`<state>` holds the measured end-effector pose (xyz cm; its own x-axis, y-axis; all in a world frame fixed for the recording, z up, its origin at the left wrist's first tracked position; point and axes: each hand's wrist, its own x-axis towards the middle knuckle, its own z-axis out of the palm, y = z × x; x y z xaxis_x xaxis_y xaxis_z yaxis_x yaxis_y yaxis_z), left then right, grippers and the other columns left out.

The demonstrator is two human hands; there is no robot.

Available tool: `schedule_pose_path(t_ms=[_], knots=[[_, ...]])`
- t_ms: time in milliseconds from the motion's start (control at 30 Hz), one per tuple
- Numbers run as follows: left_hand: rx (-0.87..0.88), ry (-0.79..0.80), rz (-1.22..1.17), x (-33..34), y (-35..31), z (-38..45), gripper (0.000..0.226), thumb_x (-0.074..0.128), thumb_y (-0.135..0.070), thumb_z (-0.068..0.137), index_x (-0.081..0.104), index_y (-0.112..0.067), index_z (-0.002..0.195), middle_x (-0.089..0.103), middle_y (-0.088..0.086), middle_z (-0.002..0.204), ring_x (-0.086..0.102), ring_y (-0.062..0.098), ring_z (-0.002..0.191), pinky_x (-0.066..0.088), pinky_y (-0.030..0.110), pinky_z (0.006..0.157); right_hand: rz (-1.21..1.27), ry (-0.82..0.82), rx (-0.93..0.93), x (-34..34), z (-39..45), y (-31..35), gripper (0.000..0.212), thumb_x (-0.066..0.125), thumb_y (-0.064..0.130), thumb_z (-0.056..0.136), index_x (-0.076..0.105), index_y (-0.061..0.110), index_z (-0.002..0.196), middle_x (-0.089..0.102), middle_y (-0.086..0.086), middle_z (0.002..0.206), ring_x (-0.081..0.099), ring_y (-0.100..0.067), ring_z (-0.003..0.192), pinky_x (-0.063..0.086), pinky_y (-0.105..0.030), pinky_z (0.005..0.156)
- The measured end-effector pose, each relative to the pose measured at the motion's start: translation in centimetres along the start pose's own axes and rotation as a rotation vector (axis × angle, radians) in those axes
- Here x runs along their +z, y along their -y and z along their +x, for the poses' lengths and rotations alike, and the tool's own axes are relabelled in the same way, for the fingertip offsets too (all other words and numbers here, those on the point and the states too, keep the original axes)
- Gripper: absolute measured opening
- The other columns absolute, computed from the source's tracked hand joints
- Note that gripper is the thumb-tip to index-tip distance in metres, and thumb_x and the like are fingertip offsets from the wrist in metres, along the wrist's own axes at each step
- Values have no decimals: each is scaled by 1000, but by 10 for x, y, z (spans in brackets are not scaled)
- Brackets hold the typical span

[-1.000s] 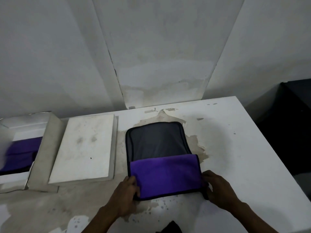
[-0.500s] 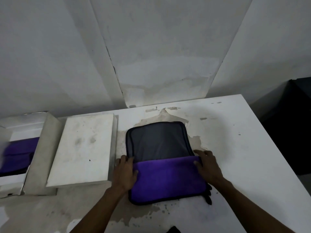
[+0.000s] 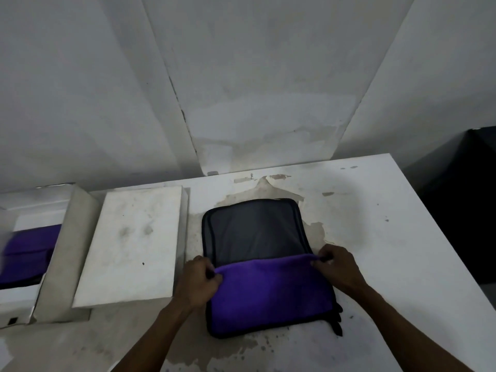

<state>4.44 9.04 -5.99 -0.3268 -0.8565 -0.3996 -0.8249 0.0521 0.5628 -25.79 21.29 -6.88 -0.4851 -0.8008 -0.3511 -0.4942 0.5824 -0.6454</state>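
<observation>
A dark grey pouch (image 3: 255, 229) with black piping lies flat on the white table (image 3: 402, 251). A purple cloth (image 3: 271, 294) covers its near half. My left hand (image 3: 197, 281) pinches the cloth's far left corner. My right hand (image 3: 336, 267) pinches the far right corner, and the cloth's far edge is stretched between them. Black straps (image 3: 337, 319) stick out at the pouch's near right corner.
A white box lid (image 3: 131, 245) lies left of the pouch. Further left stands an open white box (image 3: 35, 210) with purple cloth (image 3: 29, 251) inside. The wall runs along the table's far edge; a dark object (image 3: 467, 210) is beyond the right edge.
Both hands moved from the cloth's near corners up to its far corners and went from lying flat to pinching them. The view has tilted up slightly.
</observation>
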Motion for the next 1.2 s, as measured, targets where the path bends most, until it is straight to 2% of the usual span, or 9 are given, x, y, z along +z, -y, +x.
schedule_pose_path(t_ms=[133,267,400,500,567,700,867,1000,1200], knots=[[-51,93,-322,-8,-11,-5,19,55,-21,92,49,-19,74,58,3,72,56,19,67,40,28,58,131,68,-32,-2,-13,18,17,55,17,94,48,18,79,56,0,68,50,-12,60,37,-16,50],[11,58,-395,-17,-22,-12,18,51,-30,95,48,-18,82,61,5,77,60,20,70,44,32,58,157,34,-98,-3,-26,42,11,49,25,98,46,14,95,57,-1,68,51,-10,54,37,-11,40],[110,-19,-377,-28,-44,-21,21,54,-34,93,47,-17,82,62,5,76,63,24,73,49,39,61,226,10,-168,-6,-42,77,11,50,30,96,46,20,93,62,-5,80,61,-16,66,46,-17,49],[209,-33,-374,-33,-65,-33,21,54,-32,93,46,-17,81,58,1,70,58,16,63,44,28,46,243,-39,-237,-3,-53,107,14,53,30,95,45,24,86,55,3,72,52,-6,60,42,-12,48],[285,-40,-360,-36,-79,-40,20,55,-31,93,45,-21,79,55,-4,67,53,10,58,41,24,48,262,-68,-286,1,-58,124,17,56,31,94,46,23,82,52,6,68,48,-2,55,42,-13,50],[401,-63,-416,-49,-95,-54,20,56,-27,92,46,-25,75,53,-8,65,48,1,57,41,22,56,356,-42,-328,11,-69,155,17,57,33,92,54,18,85,62,-5,76,58,-13,64,50,-27,58],[442,-52,-513,-69,-97,-66,12,53,-29,94,56,-18,91,65,3,83,62,14,76,52,36,68,530,-1,-362,17,-84,180,17,53,31,95,63,17,92,68,-8,85,66,-15,76,56,-27,67],[472,-62,-574,-83,-91,-76,7,54,-28,94,57,-22,96,66,-5,86,64,10,81,54,27,71,651,36,-376,25,-92,194,19,54,28,95,67,17,104,72,-5,95,70,-16,90,59,-42,83],[447,-217,-616,-105,-73,-85,7,55,-24,93,57,-17,93,66,6,82,62,26,78,53,41,67,575,-86,-398,45,-99,215,19,55,34,94,69,22,94,72,-5,84,70,-21,79,57,-52,73]])
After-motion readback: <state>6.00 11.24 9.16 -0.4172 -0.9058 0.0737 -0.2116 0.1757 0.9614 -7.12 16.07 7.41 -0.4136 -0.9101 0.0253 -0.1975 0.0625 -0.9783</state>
